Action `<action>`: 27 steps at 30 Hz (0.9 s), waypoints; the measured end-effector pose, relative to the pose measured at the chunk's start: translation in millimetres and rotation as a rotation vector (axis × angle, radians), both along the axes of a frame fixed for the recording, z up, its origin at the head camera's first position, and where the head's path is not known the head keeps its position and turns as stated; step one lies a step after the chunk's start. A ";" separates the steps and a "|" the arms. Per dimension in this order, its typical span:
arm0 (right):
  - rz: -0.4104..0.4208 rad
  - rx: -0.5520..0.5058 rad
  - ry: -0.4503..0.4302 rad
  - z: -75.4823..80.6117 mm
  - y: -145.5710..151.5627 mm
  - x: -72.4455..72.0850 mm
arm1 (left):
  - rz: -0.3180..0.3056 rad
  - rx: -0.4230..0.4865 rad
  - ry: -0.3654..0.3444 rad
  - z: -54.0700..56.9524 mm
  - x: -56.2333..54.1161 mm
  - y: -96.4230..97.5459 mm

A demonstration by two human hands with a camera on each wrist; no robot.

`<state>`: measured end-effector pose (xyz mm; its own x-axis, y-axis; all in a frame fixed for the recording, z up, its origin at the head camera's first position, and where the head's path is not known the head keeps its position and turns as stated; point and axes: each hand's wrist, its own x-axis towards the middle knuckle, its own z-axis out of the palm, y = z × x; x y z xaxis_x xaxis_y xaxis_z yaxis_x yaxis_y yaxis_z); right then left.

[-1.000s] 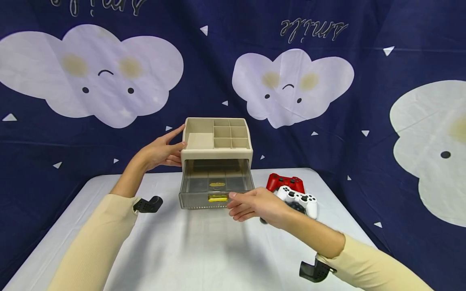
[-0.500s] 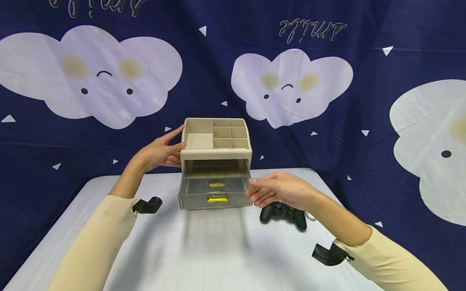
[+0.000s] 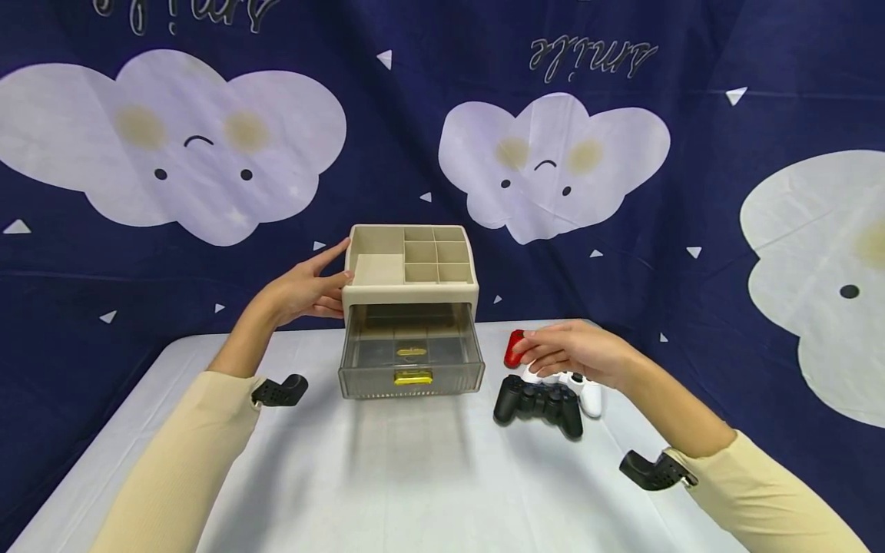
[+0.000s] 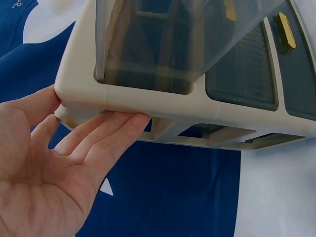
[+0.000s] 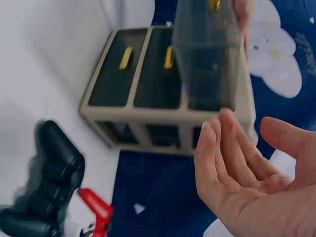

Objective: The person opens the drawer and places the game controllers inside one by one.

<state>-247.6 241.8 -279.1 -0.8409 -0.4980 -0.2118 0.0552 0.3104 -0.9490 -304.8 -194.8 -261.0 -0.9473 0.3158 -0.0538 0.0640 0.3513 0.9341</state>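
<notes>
A cream desktop organizer [image 3: 411,293] stands toward the back of the table, its clear grey top drawer [image 3: 373,382] pulled out. My left hand [image 3: 304,292] rests against the organizer's left side, its fingers extended along the wall in the left wrist view. Off to the right, my right hand [image 3: 584,352] hovers over the game controllers with loose fingers and nothing in them. Nearest the front lies a black controller [image 3: 528,399]. Behind it, the white controller [image 3: 592,399] and the red controller [image 3: 512,351] are partly covered by the right hand.
A white cloth covers the table [image 3: 408,491]. Right behind the organizer hangs a dark blue curtain [image 3: 394,153] with printed clouds. The open tray on the organizer's top has several compartments. Lower drawers with gold handles [image 5: 126,58] show in the right wrist view.
My right hand has left the drawer's gold handle and moved right, to above the controllers. The drawer stays pulled out, and the left hand keeps its place on the organizer.
</notes>
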 end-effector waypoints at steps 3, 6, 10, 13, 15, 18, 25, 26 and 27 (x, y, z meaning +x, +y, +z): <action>-0.039 0.012 -0.001 -8.9 10.1 -6.2 | -0.002 0.001 0.002 -0.3 0.3 -0.2; -0.070 0.023 0.004 -19.2 20.3 -10.8 | -0.004 0.005 0.002 -0.4 0.6 -0.1; -0.110 0.042 0.002 -35.3 33.1 -15.2 | -0.001 -0.003 0.007 0.0 0.6 0.4; -0.155 0.043 -0.002 -47.4 39.5 -17.5 | 0.000 -0.007 0.008 0.6 0.3 0.7; -0.199 0.036 0.004 -55.0 42.5 -19.1 | 0.001 -0.007 0.008 0.9 0.2 0.8; -0.258 0.046 0.034 -66.7 46.2 -21.5 | 0.008 -0.010 0.006 0.8 0.0 0.6; -0.352 0.182 0.114 -91.4 51.2 -20.9 | 0.010 -0.011 0.011 -0.9 -0.4 0.4; -0.362 0.194 0.129 -94.1 51.4 -20.0 | 0.009 -0.011 0.012 -1.0 -0.5 0.4; -0.379 0.208 0.142 -96.5 51.5 -18.9 | 0.010 -0.011 0.012 -1.2 -0.5 0.4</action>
<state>-266.5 293.3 -375.6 -0.9837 -0.1081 -0.1440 0.0755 0.4785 -0.8748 -305.4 -194.4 -262.2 -0.9509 0.3060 -0.0457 0.0718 0.3620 0.9294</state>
